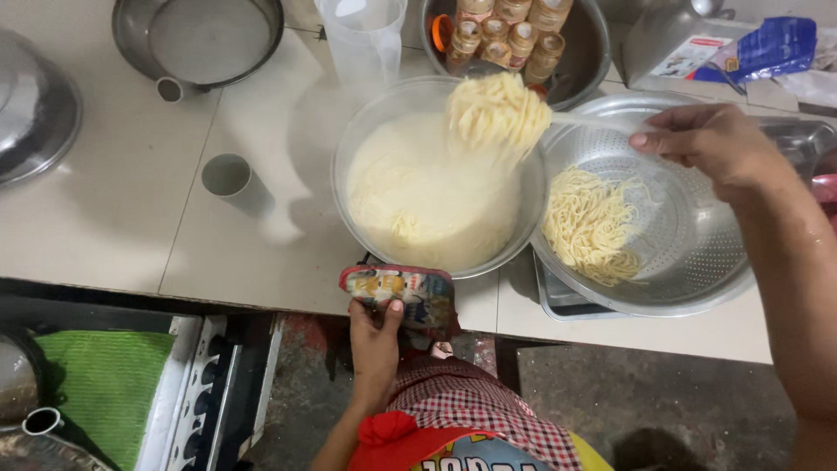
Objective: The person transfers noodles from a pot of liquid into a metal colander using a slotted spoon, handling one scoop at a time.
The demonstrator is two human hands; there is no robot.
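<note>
The right hand [715,144] is gripping a white spoon [593,122], lifting a clump of noodles [497,113] over the clear bowl [366,131] just left of it. The left hand [375,344] is pinching a folded cloth [405,292] against the bowl's near rim. Below the right hand, a metal colander [697,253] is holding more noodles.

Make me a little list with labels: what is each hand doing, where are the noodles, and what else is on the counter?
right hand: right hand holds a pale utensil handle, lifting a clump of noodles
left hand: left hand grips a colourful packet at the counter edge
glass bowl: glass bowl full of noodles, under the lifted clump
colander: metal colander with a smaller noodle pile
nearby: small cup, plastic jug, bowl of jars
</note>
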